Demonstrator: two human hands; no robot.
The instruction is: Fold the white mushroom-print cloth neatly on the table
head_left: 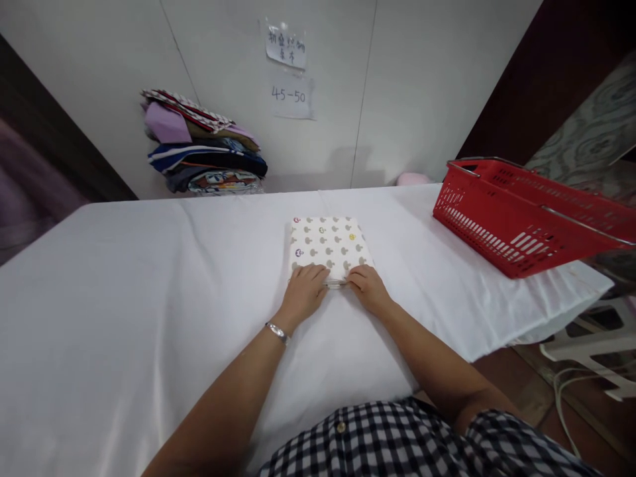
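**Folded Cloth Pressed Flat at Desk Centre**

Both hands laid on the near edge of a folded patterned cloth (330, 246), cream with small mushroom prints, lying at the middle of the desk (124, 285) and squared into a neat rectangle. Left hand (304, 291) set palm-down at the 7 o'clock corner of the cloth, fingers (313, 271) held close together and flat on the fabric, a bracelet (277, 332) at the wrist. Right hand (368, 288) placed at the 5 o'clock corner, fingers curled onto the edge; impossible to tell whether pinching the hem or only pressing it. Hands nearly touching each other along that edge.

Judged as the closing stage of a fold: shape already compact, edges aligned, only smoothing or a last tuck apparently left. For any lift, an even grip under both near corners probably needed, lest the layers slip apart.

Desk covered in a white sheet, smooth with a few soft creases. At 11 o'clock, against the wall, a stack of folded clothes (203, 146) in mixed colours. At 2 o'clock, a red plastic basket (521, 218) perched at the desk's edge. Straight ahead at 12 o'clock, two handwritten paper notes (288, 73) taped to pale wall panels. White plastic furniture, only partly in view, on the floor at 4 o'clock.
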